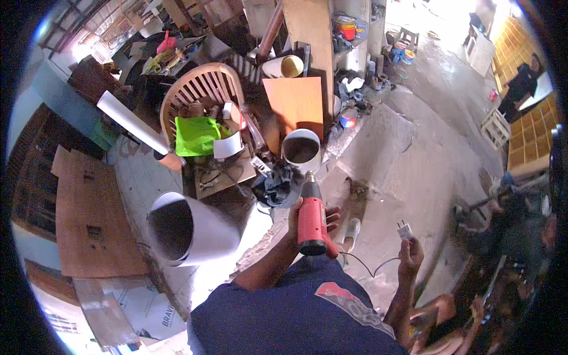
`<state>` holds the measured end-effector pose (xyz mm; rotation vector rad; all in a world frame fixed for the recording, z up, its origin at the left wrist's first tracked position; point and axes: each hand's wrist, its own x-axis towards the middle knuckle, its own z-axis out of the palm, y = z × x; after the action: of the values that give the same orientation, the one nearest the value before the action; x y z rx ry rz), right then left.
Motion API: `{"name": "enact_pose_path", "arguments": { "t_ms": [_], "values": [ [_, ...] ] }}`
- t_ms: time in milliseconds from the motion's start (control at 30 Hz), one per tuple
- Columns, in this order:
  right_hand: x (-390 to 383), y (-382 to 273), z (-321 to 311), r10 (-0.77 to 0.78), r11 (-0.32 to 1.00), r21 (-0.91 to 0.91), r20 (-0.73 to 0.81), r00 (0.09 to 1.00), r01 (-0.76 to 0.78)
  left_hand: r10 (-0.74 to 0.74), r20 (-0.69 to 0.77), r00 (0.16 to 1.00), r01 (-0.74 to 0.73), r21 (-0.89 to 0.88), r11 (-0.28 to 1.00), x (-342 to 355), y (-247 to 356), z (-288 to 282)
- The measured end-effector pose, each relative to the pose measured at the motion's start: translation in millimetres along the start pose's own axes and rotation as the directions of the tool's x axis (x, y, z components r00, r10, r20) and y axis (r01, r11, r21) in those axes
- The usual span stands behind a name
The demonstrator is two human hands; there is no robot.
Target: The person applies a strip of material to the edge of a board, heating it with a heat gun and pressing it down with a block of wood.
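Note:
My left hand (295,222) is wrapped round a red and black heat gun (312,225) in front of my chest. Its metal nozzle points away from me, and the fingertips show on its right side. Out to the right, my right hand (409,255) pinches a pale two-pin plug (404,230), pins upward. A thin dark cord (370,273) sags between the heat gun and my right hand. Beyond the nozzle stands a wide white pipe (288,158) with its open end up. A larger white pipe (216,234) lies to the left, its dark mouth visible.
A wooden armchair (235,80) holds a bright green cloth (198,136) and loose items. Beside it leans a long white tube (131,122). A black bag (278,188) sits before the chair. Blurred limbs of another person (441,316) show at lower right.

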<state>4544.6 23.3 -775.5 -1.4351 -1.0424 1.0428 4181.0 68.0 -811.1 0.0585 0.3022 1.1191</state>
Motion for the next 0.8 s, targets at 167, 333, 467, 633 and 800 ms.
{"name": "enact_pose_path", "arguments": {
  "t_ms": [167,333,467,633,800],
  "values": [
    [113.6,34.2,-69.8,0.029,0.994,-0.101,-0.088,0.996,-0.038,0.093,-0.113,0.989,-0.090,0.035,0.995,191.7,-29.4,10.9],
    [212.8,8.3,-128.1,0.097,0.974,-0.201,-0.072,0.993,-0.109,-0.140,0.013,0.990,0.141,-0.066,0.988,379.4,-83.0,78.3],
    [297.5,14.9,-166.3,0.180,0.983,-0.010,-0.035,0.983,-0.181,-0.314,0.012,0.949,0.314,0.023,0.949,446.0,-113.1,179.7],
    [408.2,28.4,-132.6,0.010,0.984,0.166,0.289,0.957,-0.060,-0.221,-0.047,0.974,0.217,-0.063,0.974,504.1,-148.7,189.7],
    [496.2,78.4,-114.3,-0.002,0.976,0.133,0.795,0.606,-0.172,-0.009,-0.019,1.000,0.005,-0.226,0.974,505.7,-131.2,127.8]
  ]
}}
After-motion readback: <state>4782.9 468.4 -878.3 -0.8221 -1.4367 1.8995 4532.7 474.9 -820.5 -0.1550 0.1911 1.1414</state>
